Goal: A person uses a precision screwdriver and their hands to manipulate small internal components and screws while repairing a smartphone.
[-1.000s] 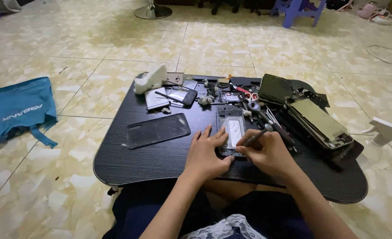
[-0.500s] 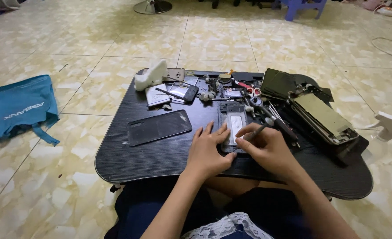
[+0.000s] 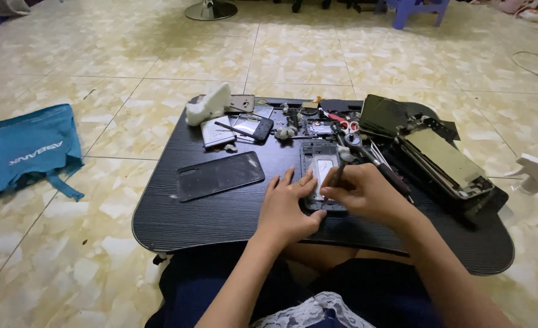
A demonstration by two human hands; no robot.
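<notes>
Opened phone frame (image 3: 319, 173) lying near the desk's (image 3: 220, 212) front edge, pinned flat by left hand (image 3: 287, 209), fingers spread. Right hand (image 3: 366, 194) pinches a thin tool (image 3: 337, 176), tip inside. Slipping could gouge internals; loose screws near the back edge could scatter.

The room was evenly and fairly brightly lit, the light soft and seeming to fall from above. The tiled floor (image 3: 160, 54) showed pale sheen but no harsh glare. The dark surface (image 3: 220, 212) carried a dull reflection along its left edge, and only faint shadows lay under each hand. Focus held sharp at the centre; the wide lens bent the tile lines and stretched the frame's corners. Small parts at the far edge were too fine to resolve.
</notes>
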